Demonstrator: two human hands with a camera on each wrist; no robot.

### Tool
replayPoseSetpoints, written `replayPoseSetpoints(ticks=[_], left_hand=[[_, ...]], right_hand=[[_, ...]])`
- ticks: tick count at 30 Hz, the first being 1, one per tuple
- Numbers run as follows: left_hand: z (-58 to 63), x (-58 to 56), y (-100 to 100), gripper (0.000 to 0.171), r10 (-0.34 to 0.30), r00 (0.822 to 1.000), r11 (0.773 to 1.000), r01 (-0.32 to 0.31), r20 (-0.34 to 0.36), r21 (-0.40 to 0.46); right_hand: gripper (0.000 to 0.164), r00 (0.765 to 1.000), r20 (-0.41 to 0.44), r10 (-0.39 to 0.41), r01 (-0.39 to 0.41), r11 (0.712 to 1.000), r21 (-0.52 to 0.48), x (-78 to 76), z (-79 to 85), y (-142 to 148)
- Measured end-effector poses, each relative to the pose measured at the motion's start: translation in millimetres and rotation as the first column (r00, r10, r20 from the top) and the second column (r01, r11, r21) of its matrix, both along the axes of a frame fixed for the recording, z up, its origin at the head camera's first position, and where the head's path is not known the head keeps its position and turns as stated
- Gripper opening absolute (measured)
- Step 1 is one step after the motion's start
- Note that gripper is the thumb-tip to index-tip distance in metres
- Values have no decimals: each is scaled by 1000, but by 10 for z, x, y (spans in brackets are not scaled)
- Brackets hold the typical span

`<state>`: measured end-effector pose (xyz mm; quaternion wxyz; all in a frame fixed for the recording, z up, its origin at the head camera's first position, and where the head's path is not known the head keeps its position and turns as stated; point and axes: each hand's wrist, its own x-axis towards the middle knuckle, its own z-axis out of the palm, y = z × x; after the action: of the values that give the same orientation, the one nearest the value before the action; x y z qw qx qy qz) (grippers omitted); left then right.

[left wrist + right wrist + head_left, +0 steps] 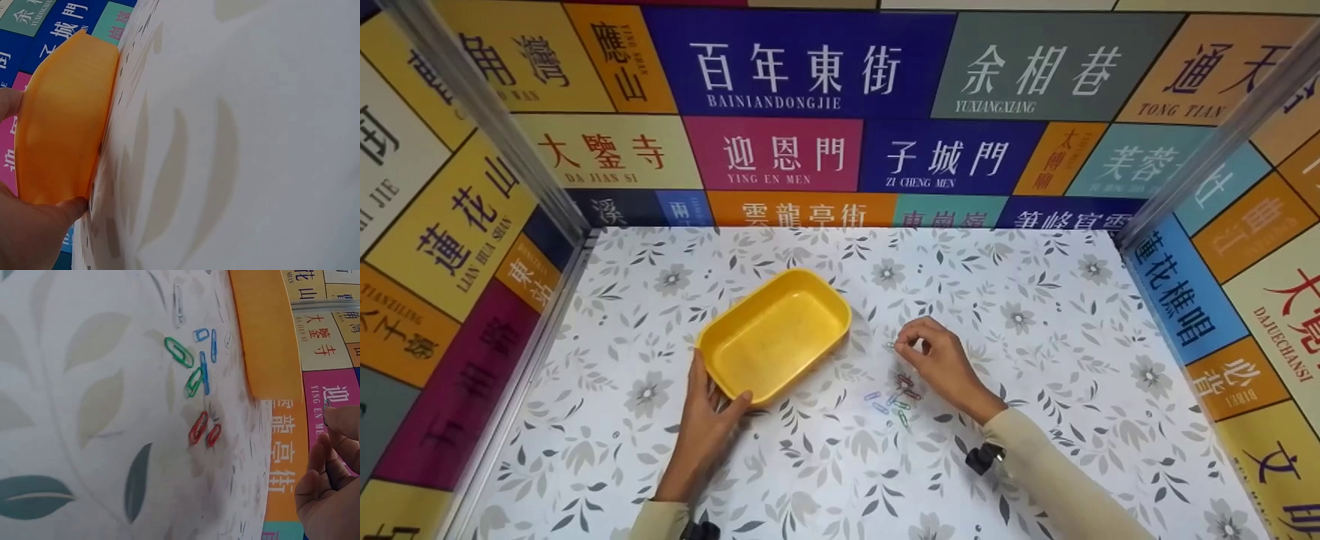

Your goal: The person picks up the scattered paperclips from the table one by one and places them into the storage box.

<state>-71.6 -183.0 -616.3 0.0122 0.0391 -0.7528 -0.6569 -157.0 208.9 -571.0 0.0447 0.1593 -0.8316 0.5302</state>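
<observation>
A yellow plastic tray (780, 337) stands on the table, slanted, with nothing visible inside. My left hand (706, 431) holds its near-left corner, thumb on one side and fingers on the other; the left wrist view shows the thumb low on the tray's wall (64, 124). My right hand (943, 367) is raised right of the tray, thumb and forefinger pinching a small paper clip (327, 405), mostly hidden by the fingertips. Below that hand lie several loose paper clips: red clips (198, 428), green clips (179, 352), blue clips (204, 374) and a pale clip (178, 306).
The table (607, 465) wears a white cover with grey leaves and flowers. Panels with coloured Chinese signs (802, 64) enclose its back, left and right sides. Metal posts (521, 150) stand at the back corners.
</observation>
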Motion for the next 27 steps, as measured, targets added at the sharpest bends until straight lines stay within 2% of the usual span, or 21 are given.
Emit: replayPoseSetpoints(ticks=[11, 27], left_hand=[[7, 0, 2, 114, 0, 1000, 1000, 0, 0, -11], [-18, -7, -13, 115, -15, 1000, 1000, 14, -27, -17]], right_hand=[[13, 995, -50, 84, -82, 996, 42, -76, 107, -173], [8, 995, -34, 92, -93, 996, -13, -162, 91, -383]])
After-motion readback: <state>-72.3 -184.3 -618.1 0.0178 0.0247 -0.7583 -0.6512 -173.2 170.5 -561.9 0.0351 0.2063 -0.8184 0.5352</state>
